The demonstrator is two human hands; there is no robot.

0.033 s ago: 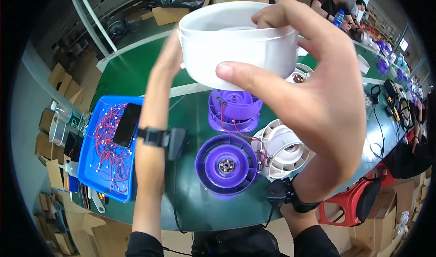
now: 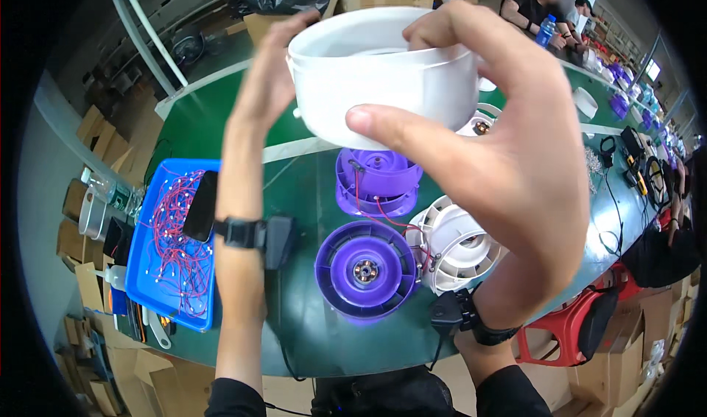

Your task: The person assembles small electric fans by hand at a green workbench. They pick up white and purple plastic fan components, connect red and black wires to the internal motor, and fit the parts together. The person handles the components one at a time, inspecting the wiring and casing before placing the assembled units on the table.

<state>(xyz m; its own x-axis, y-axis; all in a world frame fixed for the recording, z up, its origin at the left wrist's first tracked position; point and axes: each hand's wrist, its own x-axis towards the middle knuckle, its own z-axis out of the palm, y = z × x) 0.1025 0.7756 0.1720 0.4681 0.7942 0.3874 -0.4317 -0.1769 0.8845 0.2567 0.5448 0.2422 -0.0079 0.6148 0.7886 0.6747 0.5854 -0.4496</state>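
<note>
Raised above the table is a round white plastic fan housing, shaped like an open bowl. My right hand grips it, thumb against the outer wall and fingers over the rim into the inside. Beside its left wall, my left hand is somewhat blurred, its fingers stretched out and holding nothing. Below stand a purple fan housing with a copper-wound motor, another purple housing behind it, and a white finned housing at their right. Red wires run between them.
At left lies a blue tray of red wires with white connectors, a black phone in it. Tools and cables lie at the right. A red stool stands by the table's right edge. Other people sit at the far right.
My left hand has swung a little left and up, away from the white housing's wall, and its fingers now show. The right hand still grips the housing.
</note>
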